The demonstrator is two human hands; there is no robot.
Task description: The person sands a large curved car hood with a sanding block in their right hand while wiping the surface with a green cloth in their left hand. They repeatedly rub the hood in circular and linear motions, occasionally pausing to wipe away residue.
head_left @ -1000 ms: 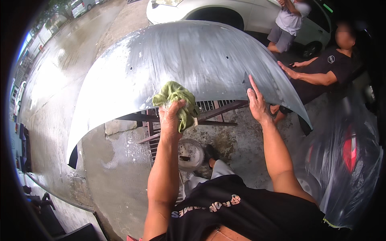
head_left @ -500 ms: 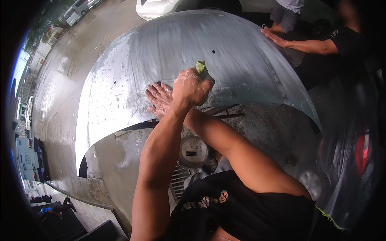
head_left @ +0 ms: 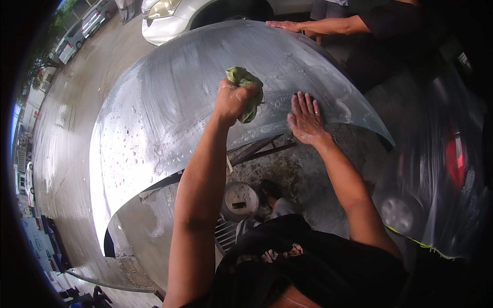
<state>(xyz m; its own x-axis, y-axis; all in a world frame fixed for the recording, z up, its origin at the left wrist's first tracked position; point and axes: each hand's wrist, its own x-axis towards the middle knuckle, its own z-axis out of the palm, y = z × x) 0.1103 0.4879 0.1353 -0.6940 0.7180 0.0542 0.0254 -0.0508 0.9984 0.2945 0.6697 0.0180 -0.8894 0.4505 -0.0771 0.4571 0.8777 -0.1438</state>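
A large wet silver car panel (head_left: pixel 154 118) lies in front of me on a metal stand. My left hand (head_left: pixel 233 100) is clenched around a green cloth (head_left: pixel 245 84) and presses it on the panel near its middle. My right hand (head_left: pixel 306 119) lies flat, fingers apart, on the panel's near edge, just right of the cloth. Water drops and soapy streaks cover the panel's surface.
Another person's hand (head_left: pixel 286 25) and arm rest on the panel's far edge. A white car (head_left: pixel 174 15) stands behind it. A round metal can (head_left: pixel 239 200) sits on the wet concrete below. A vehicle wrapped in clear plastic (head_left: pixel 441 174) is on the right.
My left hand with the cloth has moved across the panel, from its near edge to the middle. My right hand crossed left half a second ago and is back flat on the right.
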